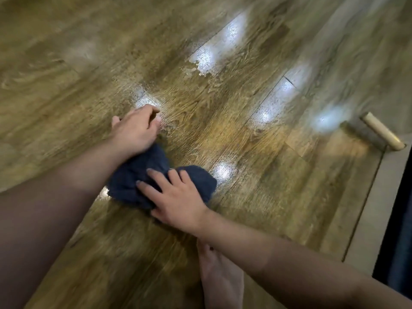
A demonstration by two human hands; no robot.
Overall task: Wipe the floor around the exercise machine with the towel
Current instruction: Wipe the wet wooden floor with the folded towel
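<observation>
A crumpled dark blue towel [133, 177] lies on the glossy wood-plank floor [245, 152], low in the middle of the head view. My left hand [136, 128] is at the towel's far end with its fingers curled, and the cloth comes out from under its palm. My right hand [178, 197] lies flat on the towel's near part, fingers spread and pressing down. No exercise machine is in view.
A small puddle [198, 65] glistens on the planks beyond the hands. A pale wooden cylinder [382, 131] lies at the right, beside a pale strip [370, 219] and a dark edge [396, 219]. My bare foot [220, 277] is below the right forearm.
</observation>
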